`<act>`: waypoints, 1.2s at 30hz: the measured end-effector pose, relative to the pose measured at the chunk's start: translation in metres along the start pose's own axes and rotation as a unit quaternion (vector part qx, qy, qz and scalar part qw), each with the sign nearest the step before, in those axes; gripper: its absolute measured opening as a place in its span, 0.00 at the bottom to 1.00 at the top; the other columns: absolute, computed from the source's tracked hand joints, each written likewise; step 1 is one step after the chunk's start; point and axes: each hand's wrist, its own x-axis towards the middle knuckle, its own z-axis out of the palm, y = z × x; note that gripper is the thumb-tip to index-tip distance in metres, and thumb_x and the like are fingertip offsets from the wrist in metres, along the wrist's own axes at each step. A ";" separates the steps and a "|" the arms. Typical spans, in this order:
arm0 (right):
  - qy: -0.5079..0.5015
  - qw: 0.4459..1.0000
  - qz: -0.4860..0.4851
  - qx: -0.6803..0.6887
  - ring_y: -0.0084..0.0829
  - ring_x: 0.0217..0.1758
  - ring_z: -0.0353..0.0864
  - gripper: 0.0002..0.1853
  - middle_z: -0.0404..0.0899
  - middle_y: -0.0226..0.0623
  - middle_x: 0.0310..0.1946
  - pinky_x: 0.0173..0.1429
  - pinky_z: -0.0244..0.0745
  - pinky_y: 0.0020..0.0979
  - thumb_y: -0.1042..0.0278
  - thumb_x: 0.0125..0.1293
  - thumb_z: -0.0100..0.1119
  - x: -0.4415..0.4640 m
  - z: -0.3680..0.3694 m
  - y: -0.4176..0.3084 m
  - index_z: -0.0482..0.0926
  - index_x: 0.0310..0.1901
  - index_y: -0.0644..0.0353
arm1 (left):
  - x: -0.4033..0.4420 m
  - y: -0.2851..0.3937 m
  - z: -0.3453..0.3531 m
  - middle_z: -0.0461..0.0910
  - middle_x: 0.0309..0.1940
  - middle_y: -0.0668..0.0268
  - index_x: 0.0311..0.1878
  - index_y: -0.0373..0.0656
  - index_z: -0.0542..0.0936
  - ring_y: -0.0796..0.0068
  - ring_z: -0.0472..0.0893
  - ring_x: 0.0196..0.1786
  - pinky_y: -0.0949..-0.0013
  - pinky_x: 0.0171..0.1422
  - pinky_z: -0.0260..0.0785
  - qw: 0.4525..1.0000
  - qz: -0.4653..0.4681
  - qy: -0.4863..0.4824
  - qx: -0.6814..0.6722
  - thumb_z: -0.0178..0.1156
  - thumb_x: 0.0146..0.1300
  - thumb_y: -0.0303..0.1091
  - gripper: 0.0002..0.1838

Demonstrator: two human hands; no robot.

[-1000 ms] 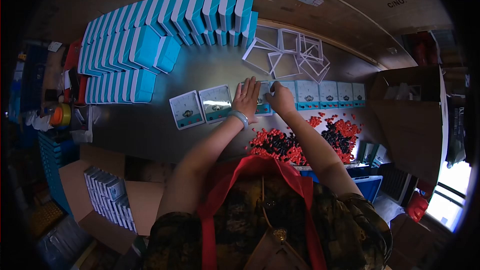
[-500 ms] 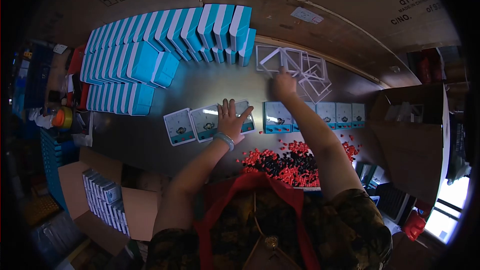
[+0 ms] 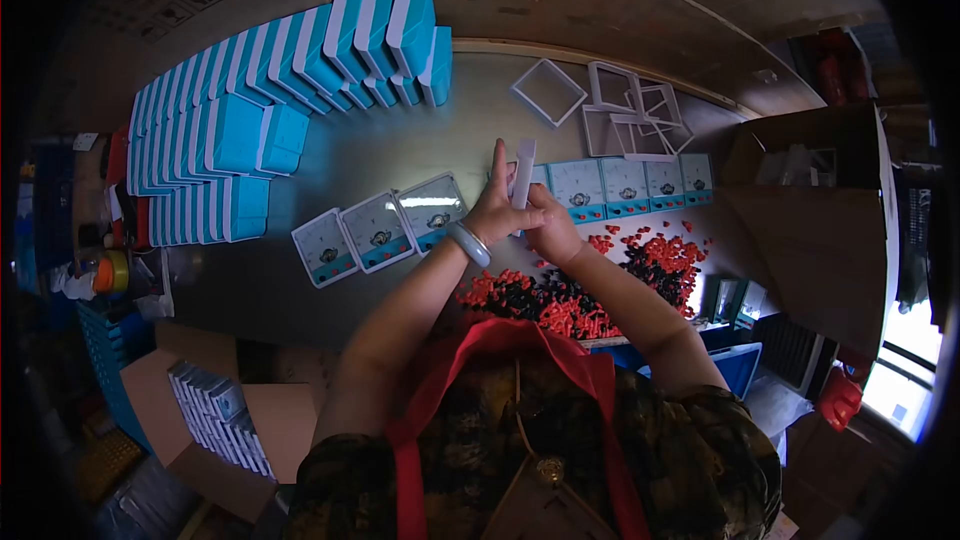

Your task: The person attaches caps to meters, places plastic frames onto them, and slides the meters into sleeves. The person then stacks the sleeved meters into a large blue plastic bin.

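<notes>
My left hand (image 3: 490, 208), a bracelet on its wrist, meets my right hand (image 3: 553, 227) over the middle of the table. Between them a white-edged plastic cover (image 3: 524, 175) stands nearly edge-on. My left thumb presses on it while the left index finger points up; my right fingers grip its lower end. Three panel meters with white rims, one of them a dial meter (image 3: 378, 233), lie in a slanting row left of my hands. Behind and to the right, a row of teal meters (image 3: 626, 185) is partly covered by my hands.
Square plastic frames (image 3: 549, 92) lie loosely overlapped at the back right. Red and black caps (image 3: 560, 302) are heaped near the front edge. Teal-and-white cases (image 3: 225, 135) stand stacked at the left back. Open cartons stand at the right (image 3: 815, 240) and lower left (image 3: 275, 430).
My right hand has come back from the frame pile with a plastic cover. My left hand has left the white-rimmed meters and joined it. The view has shifted slightly.
</notes>
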 end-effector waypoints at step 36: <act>0.055 0.948 0.296 0.102 0.34 0.31 0.82 0.17 0.83 0.42 0.28 0.39 0.76 0.32 0.58 0.62 0.63 -0.043 -0.119 0.093 0.79 0.39 0.67 | 0.044 -0.008 0.099 0.54 0.69 0.52 0.76 0.44 0.45 0.52 0.52 0.75 0.48 0.75 0.41 0.699 -0.004 0.027 0.715 0.80 0.29 0.54 0.72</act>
